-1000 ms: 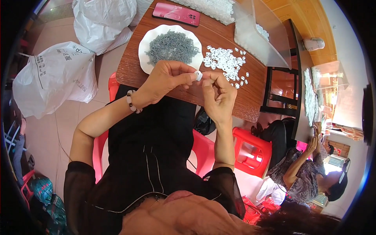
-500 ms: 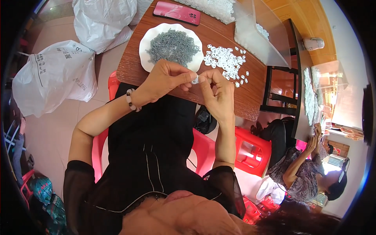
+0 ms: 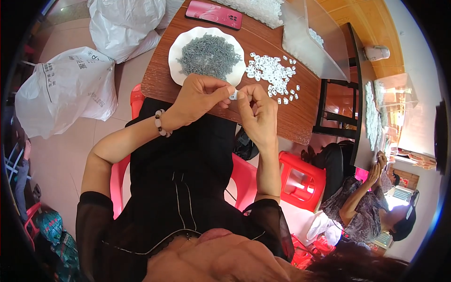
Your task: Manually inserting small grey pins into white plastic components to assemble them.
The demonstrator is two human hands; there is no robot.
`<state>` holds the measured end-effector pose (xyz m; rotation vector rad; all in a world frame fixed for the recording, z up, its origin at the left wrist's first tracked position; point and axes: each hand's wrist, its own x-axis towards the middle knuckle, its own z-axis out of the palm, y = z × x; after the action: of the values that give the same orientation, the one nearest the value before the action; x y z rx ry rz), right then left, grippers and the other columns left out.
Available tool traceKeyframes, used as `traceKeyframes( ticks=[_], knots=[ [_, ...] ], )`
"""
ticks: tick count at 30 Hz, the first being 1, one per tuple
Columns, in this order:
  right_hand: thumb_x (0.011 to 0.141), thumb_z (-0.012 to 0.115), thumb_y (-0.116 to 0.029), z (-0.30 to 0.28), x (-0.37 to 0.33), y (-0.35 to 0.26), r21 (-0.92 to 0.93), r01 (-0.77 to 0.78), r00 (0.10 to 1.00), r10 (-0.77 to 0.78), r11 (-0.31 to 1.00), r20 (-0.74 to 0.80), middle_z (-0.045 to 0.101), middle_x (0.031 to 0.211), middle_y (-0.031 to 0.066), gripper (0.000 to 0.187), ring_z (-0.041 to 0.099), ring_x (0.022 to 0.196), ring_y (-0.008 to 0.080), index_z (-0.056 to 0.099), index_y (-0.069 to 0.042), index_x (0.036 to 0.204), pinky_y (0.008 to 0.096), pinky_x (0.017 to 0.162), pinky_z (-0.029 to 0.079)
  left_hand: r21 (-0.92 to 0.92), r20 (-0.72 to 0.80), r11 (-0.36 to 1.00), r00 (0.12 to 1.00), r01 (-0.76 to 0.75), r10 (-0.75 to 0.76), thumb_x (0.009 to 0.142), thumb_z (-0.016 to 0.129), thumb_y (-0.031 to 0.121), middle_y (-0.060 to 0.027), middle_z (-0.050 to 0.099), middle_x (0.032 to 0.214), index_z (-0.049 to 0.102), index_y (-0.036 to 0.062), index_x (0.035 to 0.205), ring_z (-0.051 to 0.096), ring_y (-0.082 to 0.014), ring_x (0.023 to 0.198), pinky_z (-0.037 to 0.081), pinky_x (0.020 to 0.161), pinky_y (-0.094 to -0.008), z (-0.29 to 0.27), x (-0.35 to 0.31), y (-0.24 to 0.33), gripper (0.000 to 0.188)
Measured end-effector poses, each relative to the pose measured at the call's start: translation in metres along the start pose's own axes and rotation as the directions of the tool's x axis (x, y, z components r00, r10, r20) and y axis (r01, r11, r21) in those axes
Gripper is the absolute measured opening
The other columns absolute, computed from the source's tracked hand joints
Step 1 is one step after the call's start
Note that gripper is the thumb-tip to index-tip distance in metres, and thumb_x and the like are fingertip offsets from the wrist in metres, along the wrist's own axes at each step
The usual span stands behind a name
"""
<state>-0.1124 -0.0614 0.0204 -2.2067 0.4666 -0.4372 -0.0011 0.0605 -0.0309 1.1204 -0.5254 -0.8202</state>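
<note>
My left hand (image 3: 199,97) and my right hand (image 3: 258,110) meet over the near edge of the brown table, fingertips close together. Between them is a small white plastic piece (image 3: 233,96) with a dark spot, pinched by thumb and finger from both sides. Whether a grey piece is in it cannot be made out. Just beyond my left hand stands a white scalloped dish (image 3: 174,66) heaped with small grey rod-like pieces (image 3: 209,54). Right of the dish lies a loose pile of small white pieces with dark holes (image 3: 272,73).
A pink phone (image 3: 213,13) lies at the table's far edge. Clear-walled bins (image 3: 312,51) with white pieces stand at the far right. White sacks (image 3: 66,91) sit on the floor at left. A red stool (image 3: 303,181) and another person (image 3: 361,207) at a table are at right.
Both hands stay joined at the white piece; my right hand has shifted slightly left and its fingers have bent a little differently. The whole view has drifted slightly.
</note>
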Motion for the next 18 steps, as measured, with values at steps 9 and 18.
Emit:
traceKeyframes(
  ticks=[9, 18],
  knots=[
    [0.087, 0.062, -0.008, -0.002, -0.001, 0.002, 0.049, -0.031, 0.999, 0.031, 0.998, -0.008, 0.051, 0.062, 0.0029, 0.01, 0.045, 0.053, 0.0093, 0.059, -0.001, 0.08, 0.0254, 0.048, 0.035, -0.056, 0.052, 0.995, 0.996, 0.079, -0.077, 0.087, 0.069, 0.017, -0.0067, 0.068, 0.074, 0.071, -0.0022, 0.093, 0.063, -0.0086, 0.064, 0.052, 0.06, -0.0216, -0.003, 0.0, 0.004, 0.02],
    [0.089, 0.06, -0.004, 0.004, -0.003, 0.015, 0.215, 0.054, 0.988, -0.021, 0.975, -0.15, 0.064, 0.07, 0.0047, 0.004, 0.058, 0.063, 0.0088, 0.062, 0.0, 0.089, 0.0224, 0.056, 0.043, -0.225, 0.049, 0.965, 0.991, 0.131, -0.123, 0.087, 0.068, 0.016, -0.0076, 0.069, 0.079, 0.071, -0.001, 0.097, 0.065, -0.0103, 0.069, 0.055, 0.068, -0.0224, -0.007, 0.002, 0.001, 0.019]
  ],
)
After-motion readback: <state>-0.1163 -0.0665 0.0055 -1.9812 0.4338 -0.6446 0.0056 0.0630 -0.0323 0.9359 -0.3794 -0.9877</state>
